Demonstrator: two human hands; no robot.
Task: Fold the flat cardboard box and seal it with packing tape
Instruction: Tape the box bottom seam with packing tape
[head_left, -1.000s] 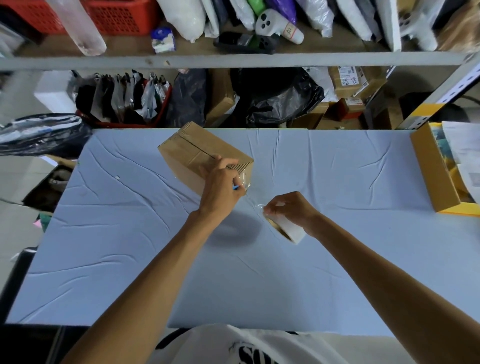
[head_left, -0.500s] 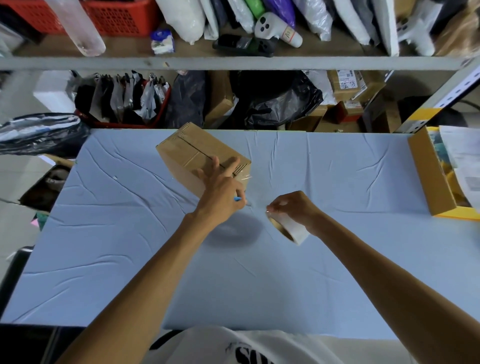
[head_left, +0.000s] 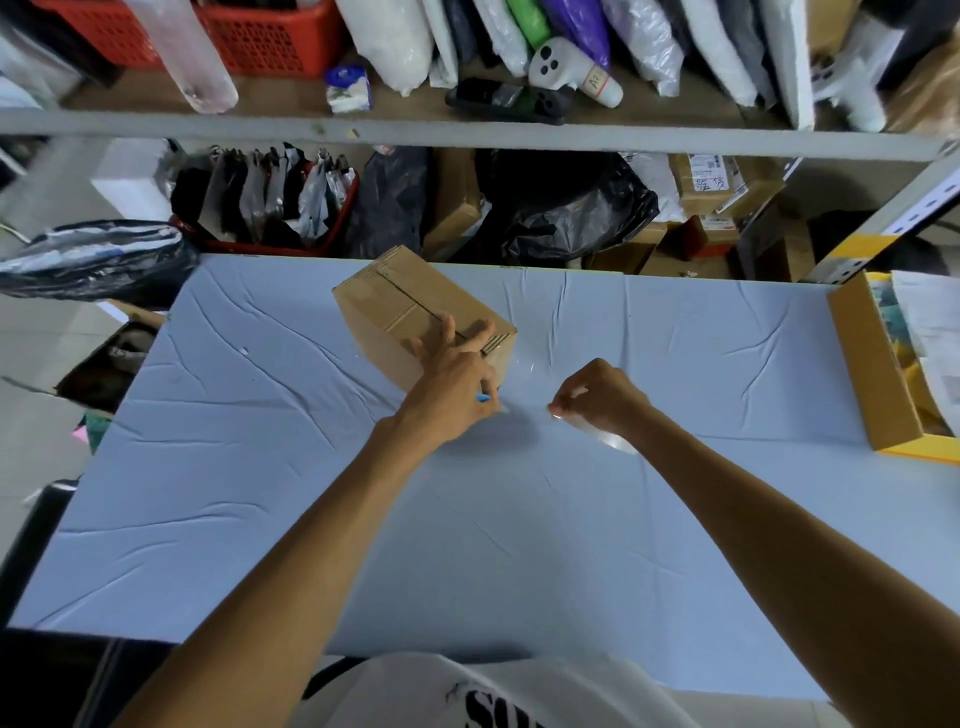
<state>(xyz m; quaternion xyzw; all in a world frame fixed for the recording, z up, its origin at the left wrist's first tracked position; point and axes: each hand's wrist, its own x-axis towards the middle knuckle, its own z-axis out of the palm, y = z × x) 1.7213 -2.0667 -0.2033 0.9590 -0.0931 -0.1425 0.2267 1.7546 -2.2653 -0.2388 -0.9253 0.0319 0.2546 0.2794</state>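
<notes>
A closed brown cardboard box (head_left: 410, 306) lies at an angle on the blue table (head_left: 260, 467), its top seam facing up. My left hand (head_left: 452, 384) rests on the box's near end with the fingers spread flat over the top edge, and a small blue tool (head_left: 483, 398) is pinched under the thumb side. My right hand (head_left: 602, 400) grips a roll of clear packing tape (head_left: 608, 439) just right of the box, low over the table. A thin clear strip of tape (head_left: 524, 369) runs from the box's near corner toward the roll. The roll is blurred.
An open cardboard box with a yellow edge (head_left: 867, 364) holding papers sits at the table's right side. A shelf (head_left: 467, 137) crowded with bags, baskets and parcels runs behind the table's far edge. Bags and boxes stand on the floor to the left.
My left hand's fingers have slid up onto the box top and spread out. My right hand has tipped the tape roll flatter and drawn it slightly right.
</notes>
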